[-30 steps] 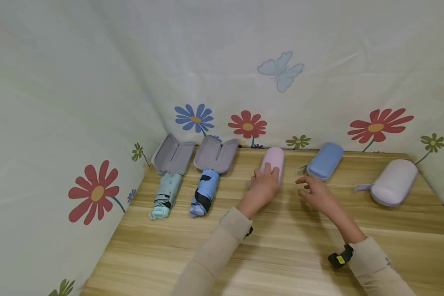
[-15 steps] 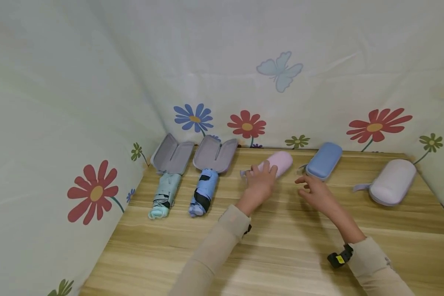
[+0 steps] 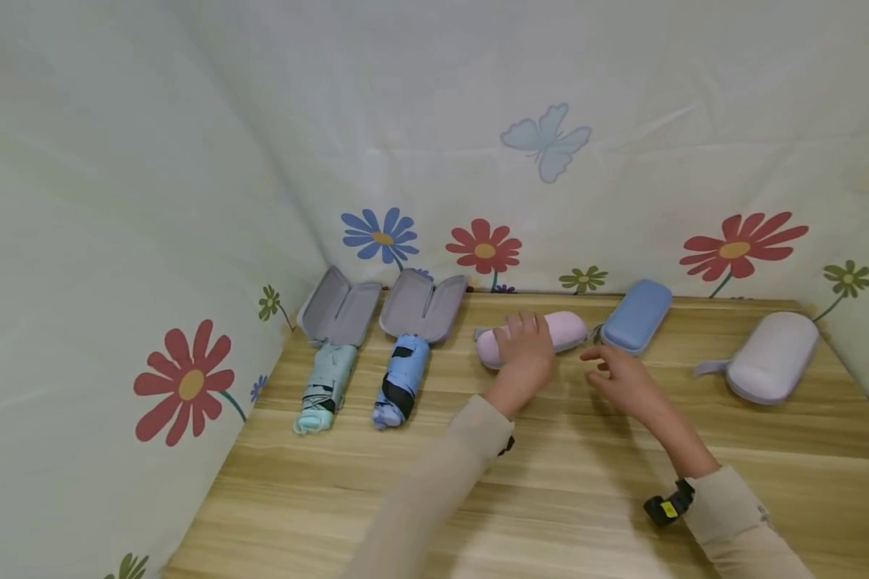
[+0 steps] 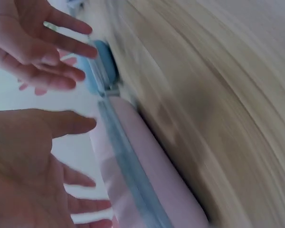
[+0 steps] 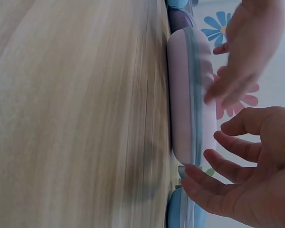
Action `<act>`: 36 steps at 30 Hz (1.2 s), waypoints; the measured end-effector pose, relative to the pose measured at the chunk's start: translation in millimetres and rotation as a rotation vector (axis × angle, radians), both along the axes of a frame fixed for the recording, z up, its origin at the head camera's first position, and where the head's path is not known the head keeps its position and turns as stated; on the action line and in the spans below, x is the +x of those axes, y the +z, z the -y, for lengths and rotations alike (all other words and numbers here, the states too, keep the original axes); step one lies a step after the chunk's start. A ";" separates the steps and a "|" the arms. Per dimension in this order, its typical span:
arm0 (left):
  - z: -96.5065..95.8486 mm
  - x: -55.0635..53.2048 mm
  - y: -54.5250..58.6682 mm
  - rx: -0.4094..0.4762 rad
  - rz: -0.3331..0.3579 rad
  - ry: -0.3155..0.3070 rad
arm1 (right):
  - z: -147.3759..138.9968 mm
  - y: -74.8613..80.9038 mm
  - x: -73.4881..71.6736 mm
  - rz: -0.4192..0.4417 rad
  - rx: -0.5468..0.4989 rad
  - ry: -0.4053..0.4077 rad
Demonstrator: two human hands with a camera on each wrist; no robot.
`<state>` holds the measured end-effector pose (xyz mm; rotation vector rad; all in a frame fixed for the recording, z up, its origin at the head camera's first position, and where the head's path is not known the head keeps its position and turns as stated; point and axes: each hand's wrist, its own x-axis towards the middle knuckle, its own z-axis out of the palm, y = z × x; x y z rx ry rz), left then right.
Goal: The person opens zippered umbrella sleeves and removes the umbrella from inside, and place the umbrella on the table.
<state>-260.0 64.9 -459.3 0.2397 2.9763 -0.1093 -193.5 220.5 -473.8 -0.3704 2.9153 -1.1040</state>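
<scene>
A pink zip case [image 3: 566,330] with a grey-blue zipper band lies closed and crosswise on the wooden table. Over its middle is my left hand [image 3: 525,354], fingers extended across the top and partly hiding it. In the left wrist view, the thumb stands apart from the pink case [image 4: 149,166]. My right hand [image 3: 619,378] hovers loosely off the right end, fingers spread and holding nothing. The right wrist view shows its fingertips close to that end of the pink case [image 5: 180,95]. A closed blue zip case [image 3: 637,315] lies just behind the right hand.
A pale, whitish zip case [image 3: 771,358] with a strap lies at the right. On the left, two opened grey-lined cases [image 3: 340,310] lie near the wall, with a folded mint umbrella [image 3: 327,382] and a folded blue umbrella [image 3: 403,378] before them. Flower-printed sheeting [image 3: 405,121] borders the table.
The pink case has turned clockwise from pointing away to lying crosswise, under my left hand. That hand has shifted slightly to the right. My right hand has stayed about where it was.
</scene>
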 end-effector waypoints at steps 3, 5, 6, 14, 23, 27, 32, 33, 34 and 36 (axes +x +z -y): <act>-14.9 2.8 3.8 -0.015 0.045 0.070 | -1.2 0.1 0.7 -0.003 -0.009 0.009; -23.0 5.1 5.9 -0.015 0.076 0.112 | -3.4 -0.9 0.5 -0.014 -0.012 0.012; -26.7 5.6 6.1 -0.015 0.089 0.129 | -4.5 -1.3 0.4 -0.018 -0.014 0.010; -44.7 -1.2 4.6 0.048 0.126 0.239 | -10.9 -2.7 0.9 -0.003 -0.007 -0.007; -27.0 -7.3 -7.8 0.179 0.021 0.123 | -13.6 -3.0 2.4 0.007 -0.004 -0.020; -9.6 -9.5 -14.2 0.146 0.038 0.026 | -16.0 -2.2 2.6 0.017 0.007 -0.026; 12.0 -21.2 -12.7 0.180 0.082 -0.162 | -15.5 -0.5 2.7 0.019 0.006 -0.031; 16.3 -24.0 -11.9 0.197 0.095 -0.207 | -14.8 -0.2 3.0 0.020 0.005 -0.033; 20.3 -26.1 -10.9 0.214 0.109 -0.251 | -14.1 0.1 3.5 0.022 0.003 -0.033; 27.8 -28.7 -8.8 0.257 0.145 -0.329 | -12.4 0.5 4.9 0.030 0.001 -0.032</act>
